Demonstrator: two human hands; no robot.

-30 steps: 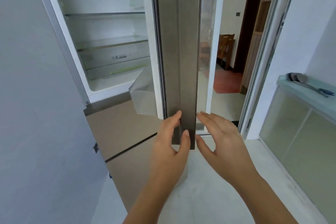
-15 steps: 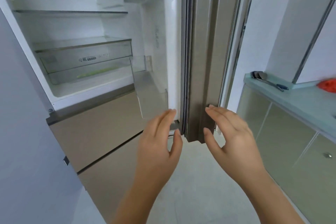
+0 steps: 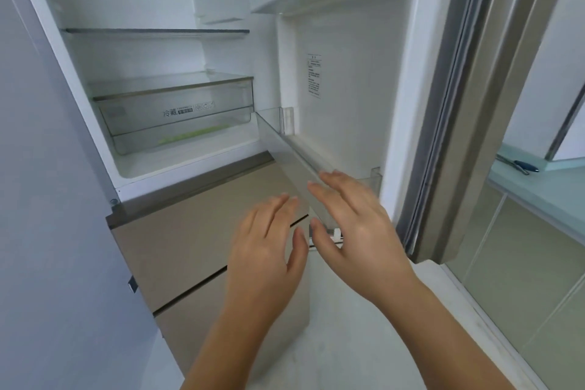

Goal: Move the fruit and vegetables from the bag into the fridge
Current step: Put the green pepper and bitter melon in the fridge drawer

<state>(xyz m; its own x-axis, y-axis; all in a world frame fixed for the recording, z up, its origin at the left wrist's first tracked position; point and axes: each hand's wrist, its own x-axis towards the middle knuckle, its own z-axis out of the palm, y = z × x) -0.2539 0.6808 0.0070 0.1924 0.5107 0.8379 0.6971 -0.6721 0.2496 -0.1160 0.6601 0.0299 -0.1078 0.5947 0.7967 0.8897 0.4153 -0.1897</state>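
Observation:
The fridge (image 3: 152, 51) stands open before me, with white walls, glass shelves and a clear crisper drawer (image 3: 177, 117) holding something pale green. Its door (image 3: 342, 79) is swung wide to the right, its inner side with clear door bins (image 3: 294, 152) facing me. My left hand (image 3: 269, 250) hovers with straight fingers in front of the beige lower drawers, holding nothing. My right hand (image 3: 354, 231) is spread just before the lower door bin, also empty. No bag, fruit or vegetables are in view.
Beige freezer drawer fronts (image 3: 190, 231) sit below the open compartment. A grey wall (image 3: 41, 199) runs along the left. At the right, a pale green counter (image 3: 538, 193) over glass cabinet doors carries a blue-handled utensil (image 3: 519, 165). Light floor lies below my arms.
The fridge door has swung further open to the right, now showing its inner side. Both hands have come off the door's edge and hover free in front of the lower bin.

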